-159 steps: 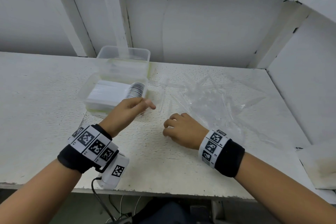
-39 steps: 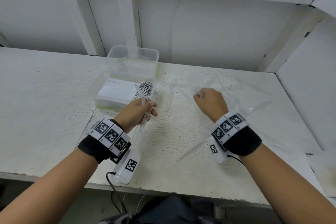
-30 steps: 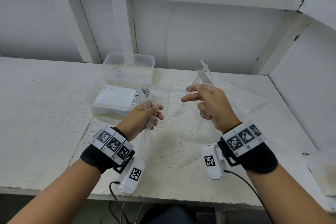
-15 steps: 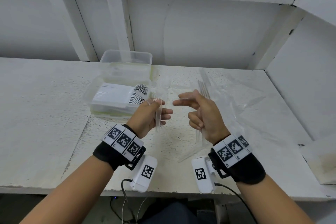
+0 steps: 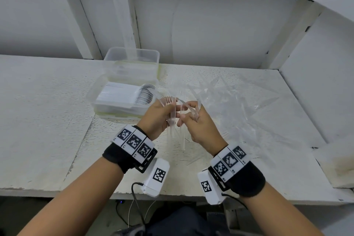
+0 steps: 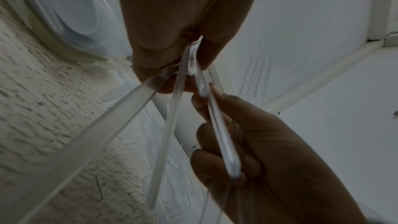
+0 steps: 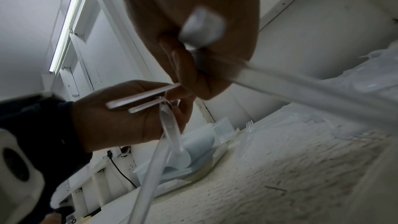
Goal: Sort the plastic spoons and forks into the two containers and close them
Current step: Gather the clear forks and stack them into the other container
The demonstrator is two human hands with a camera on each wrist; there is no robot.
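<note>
My left hand grips a small bunch of clear plastic forks, tines up, above the table. My right hand is right against it, pinching more clear forks whose tips meet the left bunch. In the left wrist view the left fingers clamp several clear handles while the right hand holds one handle. The near container holds a row of white spoons. The far container behind it stands open; I see nothing in it.
A loose pile of clear forks lies on a crumpled clear bag to the right. White walls and a shelf post close in at the back and right. The white table's front edge is near my wrists.
My right hand lifted forks off the pile and swung left to meet the left hand. Both hands now touch at mid-table with their forks together.
</note>
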